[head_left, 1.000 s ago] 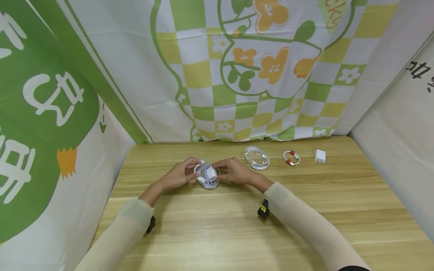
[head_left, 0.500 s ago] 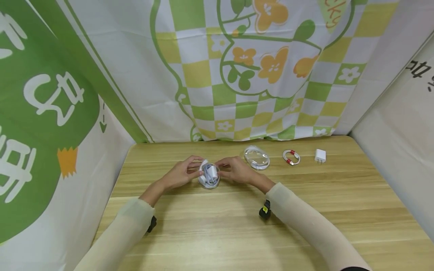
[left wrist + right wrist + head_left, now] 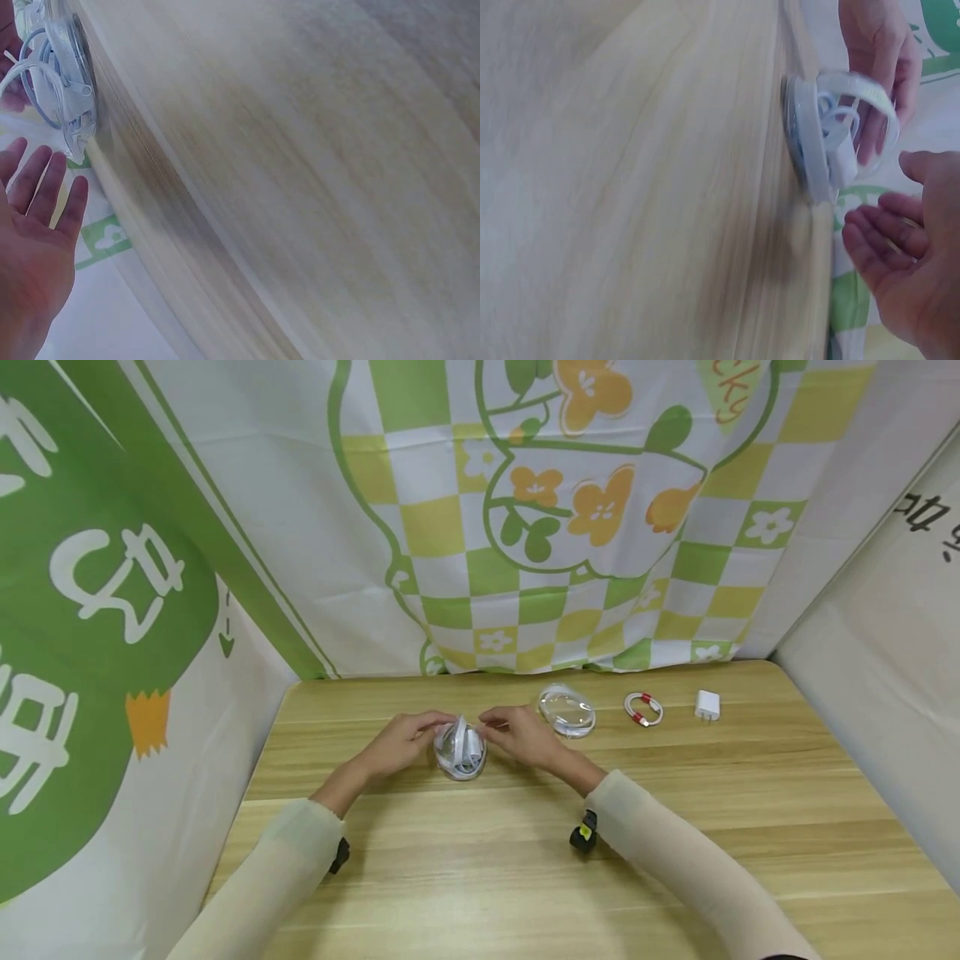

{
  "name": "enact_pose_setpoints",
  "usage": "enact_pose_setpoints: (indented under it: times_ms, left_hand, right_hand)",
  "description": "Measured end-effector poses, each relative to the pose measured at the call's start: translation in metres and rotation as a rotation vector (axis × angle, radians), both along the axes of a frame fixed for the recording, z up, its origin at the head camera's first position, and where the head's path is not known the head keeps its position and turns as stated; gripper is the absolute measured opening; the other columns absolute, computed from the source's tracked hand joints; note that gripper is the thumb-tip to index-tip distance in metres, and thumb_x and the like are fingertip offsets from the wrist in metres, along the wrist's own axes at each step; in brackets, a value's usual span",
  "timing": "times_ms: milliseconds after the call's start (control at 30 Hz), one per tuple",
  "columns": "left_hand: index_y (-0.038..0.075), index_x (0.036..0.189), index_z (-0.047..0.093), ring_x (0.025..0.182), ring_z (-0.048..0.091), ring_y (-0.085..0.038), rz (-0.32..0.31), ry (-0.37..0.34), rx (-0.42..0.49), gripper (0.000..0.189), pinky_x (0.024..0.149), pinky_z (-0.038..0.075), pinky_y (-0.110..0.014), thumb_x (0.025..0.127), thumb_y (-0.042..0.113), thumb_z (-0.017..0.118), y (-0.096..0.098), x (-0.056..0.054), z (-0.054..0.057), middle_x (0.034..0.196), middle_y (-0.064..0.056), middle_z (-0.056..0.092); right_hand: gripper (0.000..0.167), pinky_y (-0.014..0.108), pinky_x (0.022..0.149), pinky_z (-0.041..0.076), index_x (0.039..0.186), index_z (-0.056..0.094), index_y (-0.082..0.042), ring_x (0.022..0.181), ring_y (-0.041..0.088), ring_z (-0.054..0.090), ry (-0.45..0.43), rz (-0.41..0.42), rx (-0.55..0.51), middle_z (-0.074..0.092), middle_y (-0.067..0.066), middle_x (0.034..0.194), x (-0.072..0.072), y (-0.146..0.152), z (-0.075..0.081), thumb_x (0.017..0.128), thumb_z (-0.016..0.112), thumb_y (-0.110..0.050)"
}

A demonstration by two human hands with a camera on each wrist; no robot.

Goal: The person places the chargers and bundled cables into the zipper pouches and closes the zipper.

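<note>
A round clear zip case (image 3: 459, 774) lies on the wooden table, its transparent lid tilted up nearly upright. Inside sit a coiled white cable (image 3: 826, 112) and a white charger block (image 3: 474, 747). My left hand (image 3: 396, 745) is at the case's left side; in the right wrist view its straight fingers show behind the clear lid, perhaps touching it. The left wrist view shows that palm with fingers spread and a zipper pull (image 3: 80, 88) hanging from the case. On the right, my right hand (image 3: 522, 737) hovers close to the rim with loosely bent fingers, holding nothing.
Along the back of the table (image 3: 480, 877) lie a second round clear case (image 3: 588, 723), a small white cable with red ties (image 3: 628, 705) and a white plug adapter (image 3: 707, 704). Printed cloth (image 3: 435, 527) hangs behind the table's back edge.
The case's lid has swung up from the left to stand over the contents, moved by my left hand. My right hand has eased slightly away from the case's right side.
</note>
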State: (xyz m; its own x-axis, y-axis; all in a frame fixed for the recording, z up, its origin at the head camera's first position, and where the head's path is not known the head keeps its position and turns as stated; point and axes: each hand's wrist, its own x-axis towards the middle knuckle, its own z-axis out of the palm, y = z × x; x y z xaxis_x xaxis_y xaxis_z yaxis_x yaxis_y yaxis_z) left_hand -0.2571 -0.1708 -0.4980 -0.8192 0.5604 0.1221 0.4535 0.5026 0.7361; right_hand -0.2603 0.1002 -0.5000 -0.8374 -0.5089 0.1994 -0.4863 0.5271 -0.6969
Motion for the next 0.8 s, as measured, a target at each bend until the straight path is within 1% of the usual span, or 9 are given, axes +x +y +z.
enact_pose_setpoints:
  times_ms: [133, 233, 267, 333, 400, 467, 533, 633, 800]
  left_hand:
    - [0.007, 0.143, 0.066, 0.13, 0.065, -0.031, -0.028, 0.053, -0.058, 0.037, 0.109, 0.054, -0.049, 0.107, 0.003, 0.058, 0.001, -0.002, 0.0, 0.147, -0.011, 0.064]
    - [0.009, 0.145, 0.065, 0.111, 0.071, -0.024, -0.038, 0.104, -0.124, 0.04, 0.103, 0.057, -0.047, 0.105, 0.004, 0.062, 0.002, -0.003, 0.001, 0.149, -0.009, 0.063]
    - [0.01, 0.146, 0.065, 0.1, 0.071, -0.022, -0.041, 0.115, -0.142, 0.041, 0.099, 0.057, -0.045, 0.105, 0.005, 0.062, 0.002, -0.004, 0.001, 0.149, -0.008, 0.063]
    - [0.012, 0.146, 0.065, 0.081, 0.064, -0.02, -0.049, 0.127, -0.167, 0.041, 0.093, 0.056, -0.043, 0.105, 0.007, 0.064, 0.003, -0.005, 0.001, 0.152, -0.006, 0.061]
    - [0.012, 0.146, 0.065, 0.073, 0.06, -0.022, -0.062, 0.143, -0.183, 0.04, 0.091, 0.056, -0.042, 0.106, 0.009, 0.064, 0.004, -0.006, 0.0, 0.153, -0.007, 0.059]
    - [0.012, 0.145, 0.066, 0.079, 0.067, -0.029, -0.076, 0.157, -0.191, 0.039, 0.094, 0.057, -0.045, 0.106, 0.01, 0.064, 0.004, -0.006, 0.001, 0.155, -0.009, 0.058]
    - [0.012, 0.144, 0.067, 0.105, 0.073, -0.034, -0.089, 0.176, -0.198, 0.038, 0.103, 0.057, -0.05, 0.106, 0.011, 0.064, 0.005, -0.006, 0.001, 0.155, -0.01, 0.057]
    - [0.01, 0.144, 0.067, 0.141, 0.056, -0.035, -0.11, 0.194, -0.211, 0.038, 0.116, 0.047, -0.054, 0.106, 0.012, 0.065, 0.007, -0.006, 0.002, 0.155, -0.013, 0.056]
    - [0.011, 0.146, 0.065, 0.146, 0.051, -0.03, -0.121, 0.181, -0.238, 0.039, 0.119, 0.044, -0.053, 0.107, 0.016, 0.064, 0.01, -0.007, 0.0, 0.157, -0.011, 0.055]
  right_hand:
    - [0.045, 0.038, 0.092, 0.063, 0.126, 0.073, 0.004, 0.104, 0.027, 0.078, -0.027, -0.078, 0.015, 0.078, 0.016, 0.118, 0.006, -0.006, 0.003, 0.104, 0.069, -0.035]
    - [0.052, 0.039, 0.091, 0.063, 0.126, 0.074, 0.002, 0.103, 0.026, 0.078, -0.036, -0.121, 0.049, 0.079, 0.015, 0.117, 0.009, -0.011, 0.004, 0.103, 0.068, -0.044]
    - [0.054, 0.039, 0.091, 0.063, 0.126, 0.074, 0.002, 0.103, 0.026, 0.078, -0.038, -0.131, 0.059, 0.079, 0.015, 0.117, 0.01, -0.012, 0.005, 0.103, 0.068, -0.046]
    - [0.055, 0.039, 0.091, 0.064, 0.126, 0.074, 0.002, 0.103, 0.026, 0.078, -0.041, -0.149, 0.068, 0.079, 0.015, 0.117, 0.012, -0.015, 0.004, 0.102, 0.068, -0.048]
    - [0.057, 0.04, 0.09, 0.064, 0.126, 0.074, 0.003, 0.103, 0.027, 0.078, -0.049, -0.16, 0.064, 0.079, 0.016, 0.116, 0.014, -0.016, 0.004, 0.102, 0.069, -0.048]
    - [0.058, 0.04, 0.089, 0.064, 0.125, 0.074, 0.004, 0.102, 0.027, 0.078, -0.059, -0.172, 0.054, 0.079, 0.017, 0.114, 0.015, -0.017, 0.003, 0.101, 0.07, -0.048]
    - [0.057, 0.041, 0.088, 0.065, 0.123, 0.074, 0.005, 0.1, 0.027, 0.079, -0.065, -0.181, 0.041, 0.079, 0.018, 0.112, 0.016, -0.018, 0.002, 0.1, 0.072, -0.047]
    - [0.051, 0.04, 0.086, 0.065, 0.119, 0.076, 0.004, 0.097, 0.027, 0.079, -0.039, -0.191, 0.05, 0.08, 0.016, 0.107, 0.017, -0.019, -0.001, 0.099, 0.074, -0.043]
    - [0.037, 0.037, 0.082, 0.064, 0.109, 0.081, -0.001, 0.091, 0.023, 0.078, 0.011, -0.187, 0.08, 0.081, 0.011, 0.099, 0.017, -0.019, -0.006, 0.098, 0.076, -0.037]
